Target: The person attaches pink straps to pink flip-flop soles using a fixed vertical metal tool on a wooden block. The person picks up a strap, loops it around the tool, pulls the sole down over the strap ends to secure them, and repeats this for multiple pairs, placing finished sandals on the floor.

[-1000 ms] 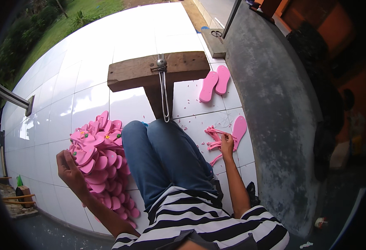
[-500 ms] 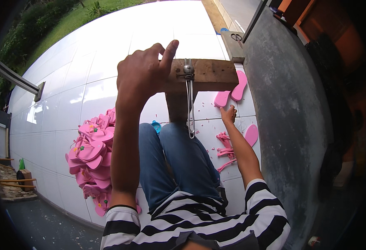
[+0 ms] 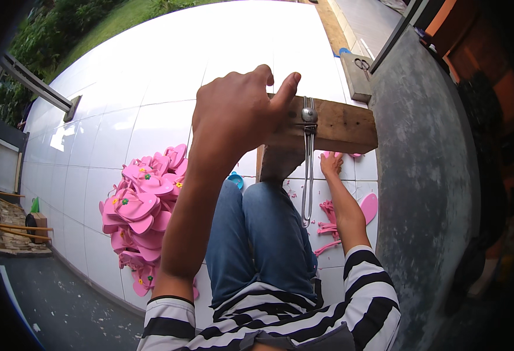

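A wooden block on a post (image 3: 345,126) stands before my knees, with a metal wire tool (image 3: 308,158) fixed across it by a round-headed bolt. Over its left end is my left hand (image 3: 236,114), thumb stretched up and apart; its other fingers are partly hidden, and nothing shows in it. Beyond the block, low by the floor, my right hand (image 3: 332,165) has its fingers on a pink flip-flop sole (image 3: 327,154), mostly covered by the hand and block. Pink straps (image 3: 328,225) lie bunched beside the right forearm, and another pink sole (image 3: 369,207) lies to their right.
A heap of pink flip-flops (image 3: 137,205) with small flower trims lies left of my legs. A blue round container (image 3: 235,180) sits by my knee. Scissors (image 3: 362,64) rest on a concrete ledge (image 3: 357,82). A grey raised slab (image 3: 421,146) borders the white tiles on the right.
My right hand has moved onto the pink sole. The view has shifted, so the block and my left hand appear farther right and lower. My left hand stays at the block's end.
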`<state>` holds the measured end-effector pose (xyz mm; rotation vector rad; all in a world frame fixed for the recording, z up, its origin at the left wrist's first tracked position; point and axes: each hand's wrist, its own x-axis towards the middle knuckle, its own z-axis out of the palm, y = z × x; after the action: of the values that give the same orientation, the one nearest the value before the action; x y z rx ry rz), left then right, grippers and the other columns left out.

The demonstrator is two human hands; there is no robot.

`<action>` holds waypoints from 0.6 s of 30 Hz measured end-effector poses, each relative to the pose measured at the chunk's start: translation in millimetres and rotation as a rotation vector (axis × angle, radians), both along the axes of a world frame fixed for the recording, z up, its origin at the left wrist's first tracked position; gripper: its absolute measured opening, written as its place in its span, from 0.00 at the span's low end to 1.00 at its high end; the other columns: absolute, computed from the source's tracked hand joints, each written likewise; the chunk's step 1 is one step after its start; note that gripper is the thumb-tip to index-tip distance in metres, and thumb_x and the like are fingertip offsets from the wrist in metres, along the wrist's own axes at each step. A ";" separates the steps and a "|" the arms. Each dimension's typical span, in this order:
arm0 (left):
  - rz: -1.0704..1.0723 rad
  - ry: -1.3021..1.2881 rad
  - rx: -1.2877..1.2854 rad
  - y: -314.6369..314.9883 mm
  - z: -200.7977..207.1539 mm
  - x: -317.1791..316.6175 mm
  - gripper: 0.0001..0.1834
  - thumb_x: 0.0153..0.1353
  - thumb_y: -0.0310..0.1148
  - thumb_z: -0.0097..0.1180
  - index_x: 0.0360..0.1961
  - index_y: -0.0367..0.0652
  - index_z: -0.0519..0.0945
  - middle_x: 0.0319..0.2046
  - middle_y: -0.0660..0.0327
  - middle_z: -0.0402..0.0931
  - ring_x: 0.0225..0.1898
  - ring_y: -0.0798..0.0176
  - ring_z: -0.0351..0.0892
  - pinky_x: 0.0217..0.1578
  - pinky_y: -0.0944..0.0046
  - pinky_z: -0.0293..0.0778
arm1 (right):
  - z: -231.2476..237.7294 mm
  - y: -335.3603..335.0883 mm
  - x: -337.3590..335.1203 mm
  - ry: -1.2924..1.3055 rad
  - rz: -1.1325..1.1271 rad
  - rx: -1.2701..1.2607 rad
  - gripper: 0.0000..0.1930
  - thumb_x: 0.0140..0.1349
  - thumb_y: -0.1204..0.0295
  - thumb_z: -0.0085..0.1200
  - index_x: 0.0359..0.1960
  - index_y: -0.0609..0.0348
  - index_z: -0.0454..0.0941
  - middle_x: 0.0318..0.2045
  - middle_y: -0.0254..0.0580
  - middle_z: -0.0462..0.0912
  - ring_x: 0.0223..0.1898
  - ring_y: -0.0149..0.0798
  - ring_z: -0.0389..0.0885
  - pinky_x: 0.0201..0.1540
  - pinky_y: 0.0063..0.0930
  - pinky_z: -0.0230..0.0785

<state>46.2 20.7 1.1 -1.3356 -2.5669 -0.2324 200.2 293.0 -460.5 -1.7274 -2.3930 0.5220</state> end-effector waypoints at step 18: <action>-0.012 0.010 -0.002 4.3 1.1 0.3 0.18 0.60 0.35 0.60 0.53 0.56 0.78 0.38 0.63 0.82 0.29 0.59 0.83 0.26 0.58 0.78 | 13.3 22.3 1.5 0.151 -0.344 -0.085 0.45 0.43 0.52 0.68 0.57 0.69 0.61 0.54 0.60 0.69 0.56 0.58 0.70 0.57 0.47 0.69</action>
<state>46.6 25.0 2.2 -1.3498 -2.5524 -0.2253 201.7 315.3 -447.2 -1.9988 -1.9424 0.6804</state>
